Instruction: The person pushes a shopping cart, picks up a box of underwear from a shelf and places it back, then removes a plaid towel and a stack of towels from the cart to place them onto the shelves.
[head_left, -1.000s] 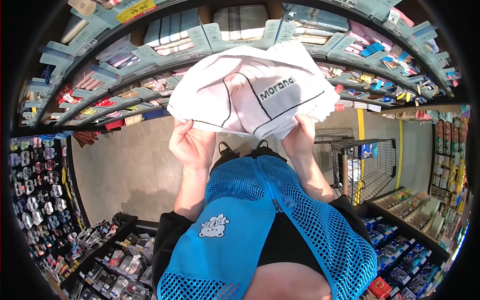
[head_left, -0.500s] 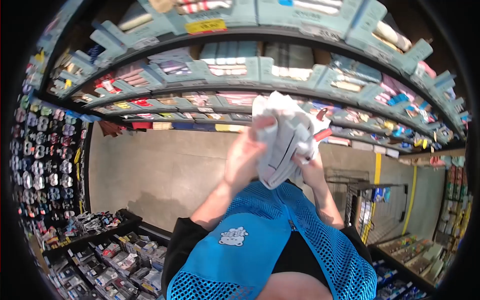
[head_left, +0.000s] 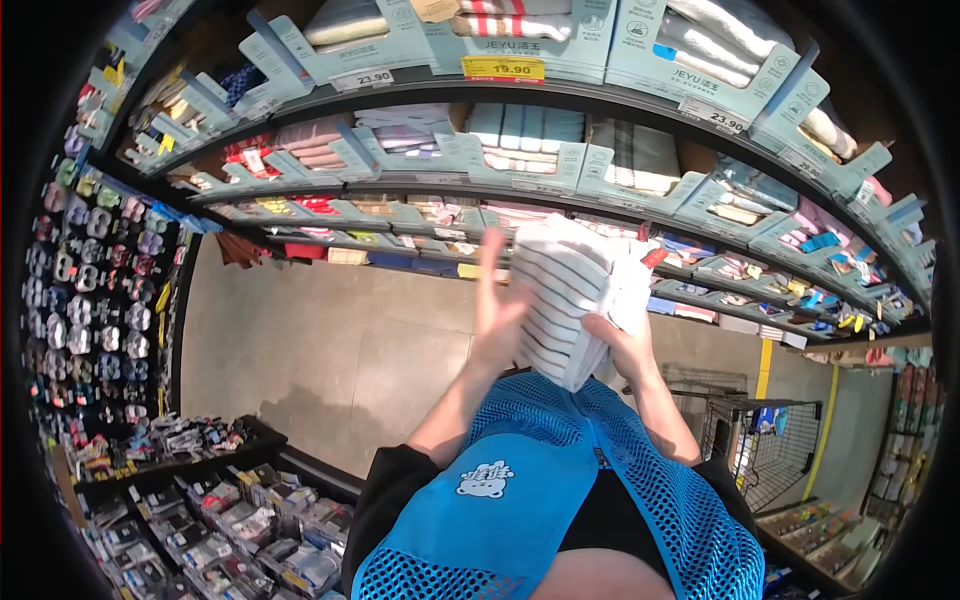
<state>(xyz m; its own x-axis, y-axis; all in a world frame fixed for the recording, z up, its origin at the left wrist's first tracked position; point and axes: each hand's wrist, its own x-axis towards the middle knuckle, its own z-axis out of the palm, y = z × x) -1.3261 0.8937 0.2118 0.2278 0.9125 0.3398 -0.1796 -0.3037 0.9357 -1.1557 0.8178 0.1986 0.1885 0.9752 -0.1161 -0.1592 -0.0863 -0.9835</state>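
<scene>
A folded white towel [head_left: 560, 315] with thin dark stripes is held up in front of my chest. My right hand [head_left: 632, 340] grips its right side, thumb across the front face and the other fingers hidden behind. A small red tag [head_left: 654, 258] shows at the towel's upper right. At the towel's left edge is my left hand [head_left: 497, 315], slightly blurred, with its fingers stretched upward and apart, not wrapped around the cloth.
Shelves ahead carry folded towels in pale blue boxes [head_left: 535, 160], with price labels along the edges. On the left hangs a rack of slippers [head_left: 85, 290]. A wire shopping cart [head_left: 765, 445] stands at right. Bins of packaged goods [head_left: 240, 520] lie at lower left.
The towel has been turned and straightened, so its striped face now shows. My left hand has loosened from the cloth, its fingers extending upward. The view has shifted slightly.
</scene>
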